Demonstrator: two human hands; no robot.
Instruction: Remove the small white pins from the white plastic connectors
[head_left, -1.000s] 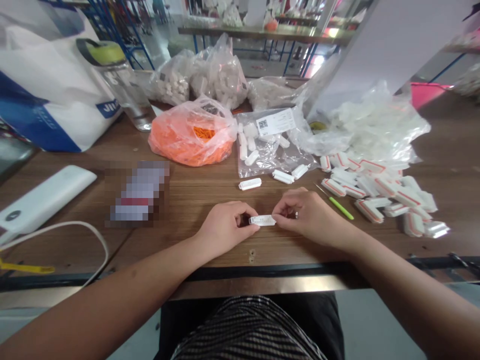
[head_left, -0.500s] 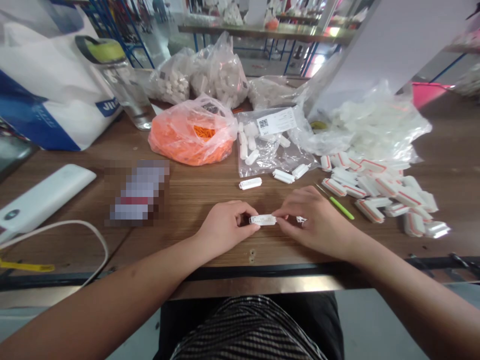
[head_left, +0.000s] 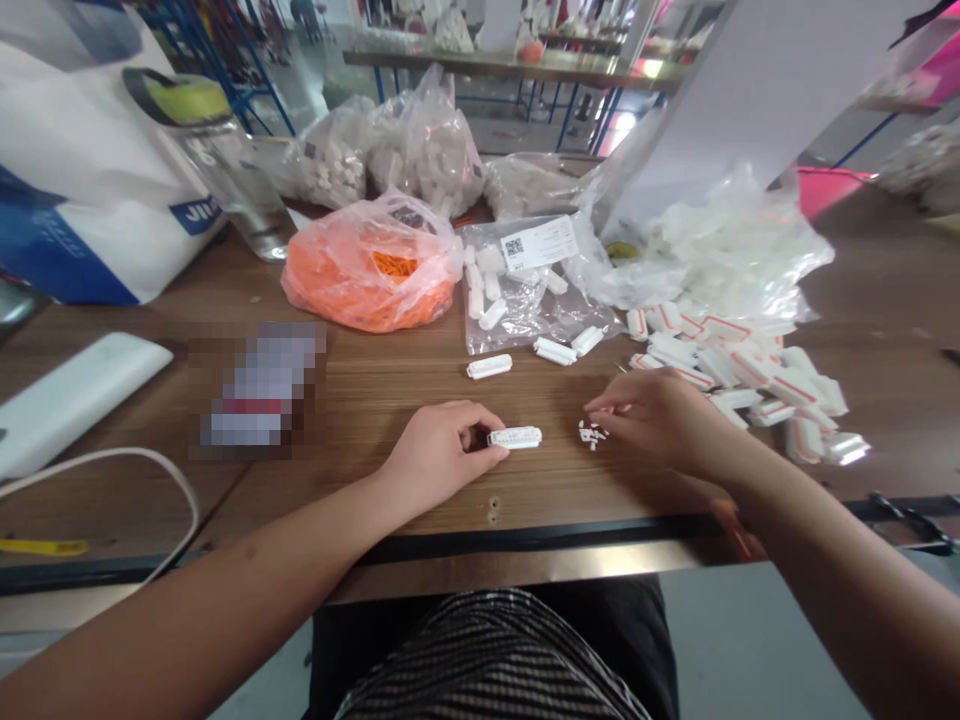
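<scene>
One white strip (head_left: pixel 523 437) is pinched at its left end by thumb and finger of the left hand (head_left: pixel 442 452), near centre. Bits (head_left: pixel 589 436) are scattered rightward, by the right hand (head_left: pixel 667 418); whether its fingertips are pressed together cannot be told.

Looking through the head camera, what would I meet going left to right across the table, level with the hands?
Long white device, pixelated object, left hand, narrow white piece it holds, tiny white bits, right hand, shiny silvery piece.
</scene>
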